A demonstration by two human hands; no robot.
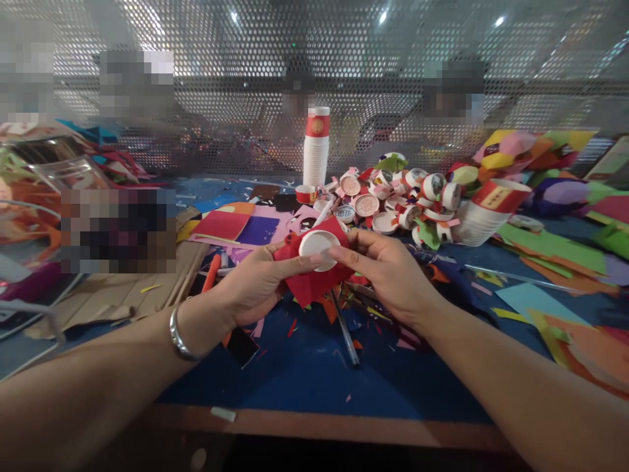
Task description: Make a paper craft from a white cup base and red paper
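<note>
Between my two hands, above the middle of the blue table, is a round white paper cup bottom (314, 247) set against a piece of red paper (305, 286). My left hand (263, 278) grips the left side, its thumb lying on the white disc. From the right, my right hand (388, 269) pinches the same pieces, thumb on the disc's edge and fingers behind the red paper. Whether the disc is fixed to the paper I cannot tell. Below them a pen (348, 331) lies on the table among paper scraps.
Behind my hands is a pile of cut cup bottoms (366, 204). A tall stack of paper cups (316, 154) stands at the back, another stack (484, 216) leans at right. Coloured paper (555, 252) lies right, cardboard (142, 288) left. A perforated metal screen (236, 118) closes the back.
</note>
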